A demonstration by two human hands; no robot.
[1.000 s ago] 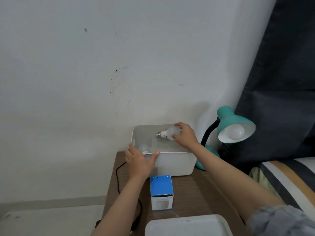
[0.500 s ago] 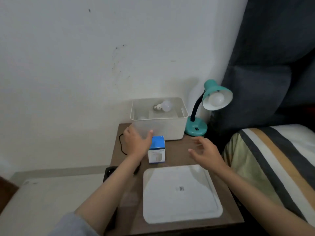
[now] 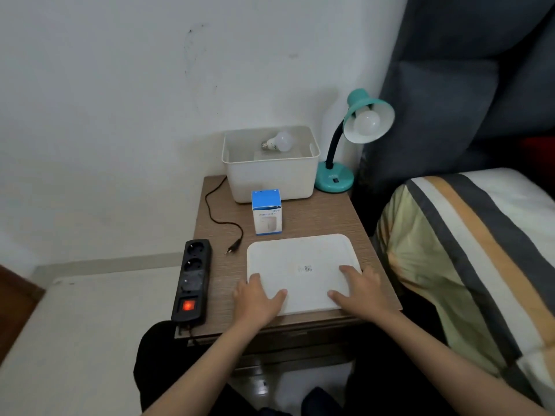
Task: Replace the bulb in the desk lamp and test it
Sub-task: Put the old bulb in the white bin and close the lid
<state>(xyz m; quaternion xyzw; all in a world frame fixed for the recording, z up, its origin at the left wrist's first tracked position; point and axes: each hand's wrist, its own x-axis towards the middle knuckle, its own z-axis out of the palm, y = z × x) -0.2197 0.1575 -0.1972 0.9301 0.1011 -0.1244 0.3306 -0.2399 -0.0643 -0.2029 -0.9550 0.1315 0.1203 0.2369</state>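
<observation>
Both hands rest flat, fingers spread, on the flat white plastic lid [image 3: 303, 265], left hand [image 3: 258, 298] on its near-left corner, right hand [image 3: 359, 291] near-right; neither grips anything. Beyond the right hand, the teal gooseneck desk lamp [image 3: 335, 175] has a white bulb [image 3: 366, 123] fitted. The spare white bulb [image 3: 280, 141] lies in the white plastic bin [image 3: 270, 178], base pointing left.

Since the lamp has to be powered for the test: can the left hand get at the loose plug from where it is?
Probably yes. The left hand rests on the white lid's near left corner, and the plug lies unplugged on bare tabletop just beyond it, beside the power strip, with nothing between.
</observation>
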